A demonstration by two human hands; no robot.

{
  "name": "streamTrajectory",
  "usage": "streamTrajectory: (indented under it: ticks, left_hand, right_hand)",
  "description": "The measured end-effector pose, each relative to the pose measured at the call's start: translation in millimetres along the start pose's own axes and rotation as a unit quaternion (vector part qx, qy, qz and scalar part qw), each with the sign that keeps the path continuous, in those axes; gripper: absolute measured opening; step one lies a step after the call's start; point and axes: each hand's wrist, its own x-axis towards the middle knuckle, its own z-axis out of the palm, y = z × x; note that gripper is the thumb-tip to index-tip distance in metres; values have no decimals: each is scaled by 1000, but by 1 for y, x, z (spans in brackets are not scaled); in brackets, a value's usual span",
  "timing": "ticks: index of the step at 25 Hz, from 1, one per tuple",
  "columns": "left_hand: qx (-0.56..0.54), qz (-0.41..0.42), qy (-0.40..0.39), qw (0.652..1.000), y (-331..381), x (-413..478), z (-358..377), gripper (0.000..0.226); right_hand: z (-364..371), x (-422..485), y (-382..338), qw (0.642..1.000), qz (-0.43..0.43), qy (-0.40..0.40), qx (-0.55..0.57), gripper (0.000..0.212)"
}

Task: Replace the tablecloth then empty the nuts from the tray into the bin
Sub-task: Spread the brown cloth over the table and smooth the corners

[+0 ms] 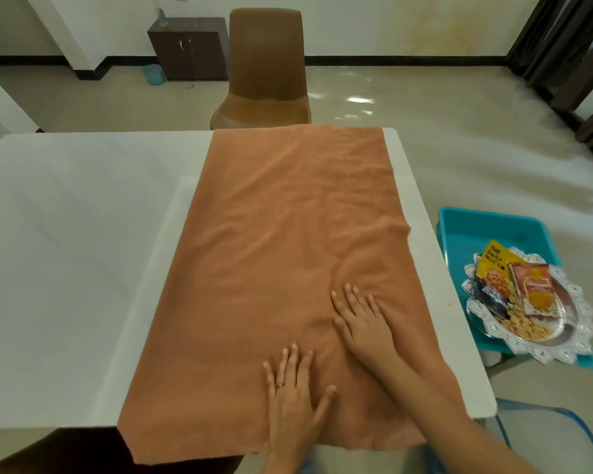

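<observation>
While pressing flat on the tablecloth (pixel 271 234), left hand (pixel 293 398) nearer, right hand (pixel 363 323) just ahead, both spread open, tray (pixel 541 347) to their right.

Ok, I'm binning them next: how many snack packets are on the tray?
3, all on the tray: a yellow packet at the back, a red packet right of it, a dark packet at the left. Some may be hidden underneath.

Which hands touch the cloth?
Touching, both. Head view shows the left hand and right hand lying flat on the cloth, fingers straight.
</observation>
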Motion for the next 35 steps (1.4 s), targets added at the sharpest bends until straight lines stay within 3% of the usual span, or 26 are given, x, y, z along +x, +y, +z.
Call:
streamTrajectory:
  ticks: [3,9,12,15,16,18,20,22,26,31,35]
  left_hand:
    - [30,-21,29,999,8,-15,2,73]
    - [53,-177,55,981,-30,-39,-16,97]
    - [50,-207,61,975,-52,-48,-31,102]
    - [35,-225,73,971,-65,-50,-39,104]
    - [30,-224,71,972,-66,-50,-39,104]
    - [35,-216,64,974,-69,-50,-40,103]
    - [46,-210,51,975,-72,-49,-41,105]
    - [49,-206,39,977,-76,-48,-43,105]
    - [7,-188,38,981,-89,-46,-50,99]
    - [-62,-172,54,982,-99,-45,-62,115]
    - [-47,-166,24,985,-100,-45,-54,128]
  right_hand:
    - [-13,10,9,1000,-9,-27,1,76]
    - [-69,-10,30,990,-50,110,75,60]
    - [-82,-5,68,980,32,179,86,48]
    - [-76,-11,70,977,159,126,62,48]
    - [-69,-17,58,981,142,119,60,53]
    - [-49,-32,14,990,2,102,101,66]
    - [-21,-45,-39,985,-140,15,96,76]
    - [7,-50,-74,978,-195,-52,51,77]
    - [26,-40,-90,980,-192,0,57,45]
    - [-11,-24,-83,963,-163,-2,213,48]
    - [-79,-18,-72,909,-22,161,385,31]
